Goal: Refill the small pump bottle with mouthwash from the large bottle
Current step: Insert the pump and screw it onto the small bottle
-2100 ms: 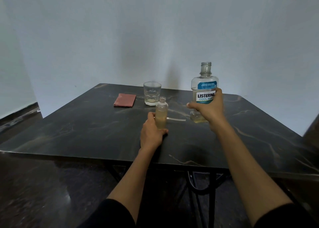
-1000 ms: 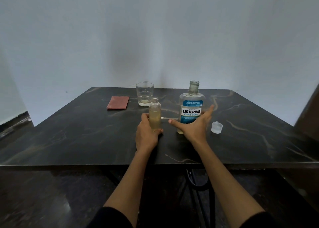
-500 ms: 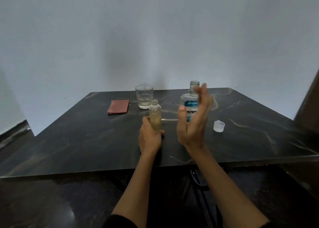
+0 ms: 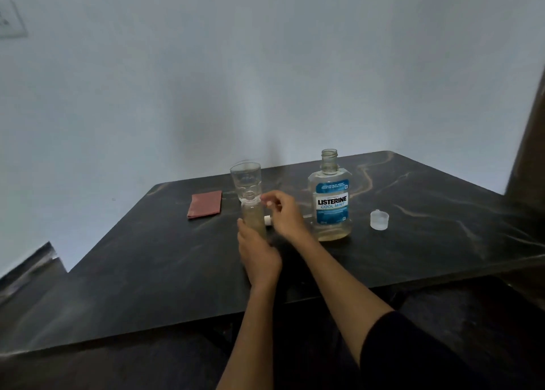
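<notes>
The small pump bottle (image 4: 253, 217) stands uncapped on the dark table (image 4: 147, 271), holding pale yellowish liquid. My left hand (image 4: 259, 255) grips its lower part. The pump top (image 4: 267, 219) lies on the table just right of the bottle, its tube running behind my right hand. My right hand (image 4: 284, 215) hovers over the pump top beside the bottle's neck, fingers loosely curled and holding nothing. The large Listerine bottle (image 4: 331, 201) stands upright and uncapped to the right, with a little liquid at its bottom. Its clear cap (image 4: 379, 219) sits further right.
A drinking glass (image 4: 245, 178) stands directly behind the small bottle. A folded red cloth (image 4: 205, 204) lies at the back left. The table's near edge runs across below my wrists, with a wall close behind the table.
My right hand set the large bottle down, let go, lifted away, and now has moved left over the pump top. My left hand kept its grip on the small bottle. The camera shifted.
</notes>
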